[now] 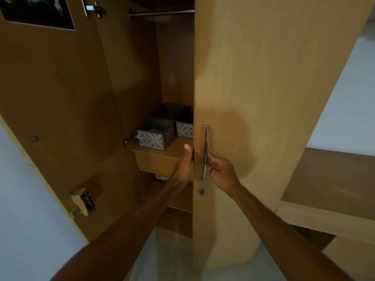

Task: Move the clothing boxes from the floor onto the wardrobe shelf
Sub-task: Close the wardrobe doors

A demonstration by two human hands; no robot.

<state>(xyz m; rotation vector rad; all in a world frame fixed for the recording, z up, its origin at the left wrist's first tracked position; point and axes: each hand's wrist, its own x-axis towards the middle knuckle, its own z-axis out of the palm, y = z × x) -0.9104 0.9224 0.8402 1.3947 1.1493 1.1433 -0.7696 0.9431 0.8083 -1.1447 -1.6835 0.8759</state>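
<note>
Holding the wardrobe door with both hands

Looking down from the head camera, the right hand (220,173) is on the front of the right door (263,98). Its fingers (211,161) are curled round the long silver handle (205,153) and pinch it. The left hand (185,166) is at the edge of the same door. Its thumb (187,148) points up along the edge, and the other fingers are hidden behind the door, so how they sit cannot be told.

The left door (56,108) is swung wide open. A dark picture (38,11) is stuck near its top, and a lock piece (83,200) sits lower down on it.

Inside the wardrobe, the clothing boxes are on the wooden shelf (162,157). The front box (156,135) is grey with a swirly pattern. A second patterned box (185,125) is just beside it, partly hidden by the right door. A dark box (169,110) sits behind them, near the back wall. A metal rail (162,12) runs across the top.

A keyhole (201,191) is below the handle. A low wooden bench (332,189) stands to the right of the wardrobe
</note>
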